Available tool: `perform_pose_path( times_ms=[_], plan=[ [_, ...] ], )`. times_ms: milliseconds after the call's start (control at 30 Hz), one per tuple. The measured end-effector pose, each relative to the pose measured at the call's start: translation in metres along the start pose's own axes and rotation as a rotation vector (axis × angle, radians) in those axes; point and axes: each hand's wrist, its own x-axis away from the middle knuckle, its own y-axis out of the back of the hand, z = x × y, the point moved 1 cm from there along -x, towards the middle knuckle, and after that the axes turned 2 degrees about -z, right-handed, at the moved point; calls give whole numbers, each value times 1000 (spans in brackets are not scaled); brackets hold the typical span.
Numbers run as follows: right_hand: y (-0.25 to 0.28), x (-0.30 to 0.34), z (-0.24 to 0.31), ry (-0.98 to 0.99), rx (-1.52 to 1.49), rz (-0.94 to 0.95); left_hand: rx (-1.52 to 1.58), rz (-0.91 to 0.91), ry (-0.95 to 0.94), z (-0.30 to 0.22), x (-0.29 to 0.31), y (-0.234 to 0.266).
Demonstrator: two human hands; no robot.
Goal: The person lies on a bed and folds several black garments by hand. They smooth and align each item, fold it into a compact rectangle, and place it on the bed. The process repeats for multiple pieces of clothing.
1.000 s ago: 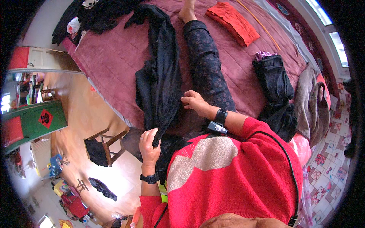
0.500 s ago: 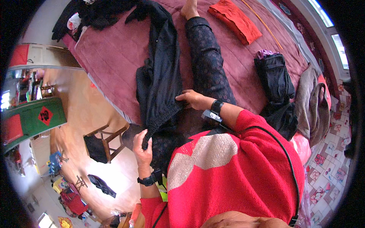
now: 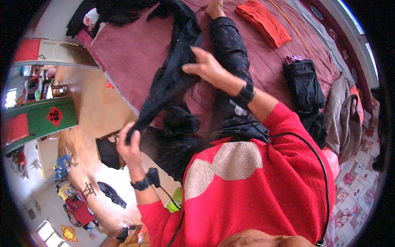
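Black trousers (image 3: 166, 88) with a gathered elastic waist lie stretched over the bed, one end drawn toward the bed's left edge. At that end my left hand (image 3: 131, 150) is closed on the cloth, lifting it over the edge. My right hand (image 3: 212, 72) has its fingers apart, at the right side of the trousers near the middle of their length. Whether its fingertips touch the cloth I cannot make out. My own leg in dark patterned trousers (image 3: 230, 51) stretches along the bed just right of the garment.
On the pink-mauve bedspread (image 3: 127, 53) lie a folded orange cloth (image 3: 265, 24), a thin yellow stick (image 3: 294, 29), folded black clothes (image 3: 303, 86) and a grey-brown garment (image 3: 335, 113). More dark clothes (image 3: 119, 14) are heaped at far left. Beside the bed stands a chair (image 3: 109, 152).
My right hand has let go of the waist part and moved up along the trousers. My left hand has shifted left and slightly up, pulling the cloth into a narrower, slanted shape.
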Motion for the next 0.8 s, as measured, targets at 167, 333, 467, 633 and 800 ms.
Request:
perform_pose_path(
  times_ms=[167,333,467,633,800],
  plan=[
    [-29,-66,124,821,568,-46,105,-244,-116,-55,-79,59],
    [-51,-83,232,1470,833,218,484,-375,-247,-126,-147,119],
    [-75,-80,280,458,-158,670,271,-403,-422,-180,-158,158],
    [-85,-52,324,940,407,343,320,-374,-528,-228,-159,186],
    [-92,-49,348,810,403,294,384,-397,-491,-257,-163,204]
  ],
)
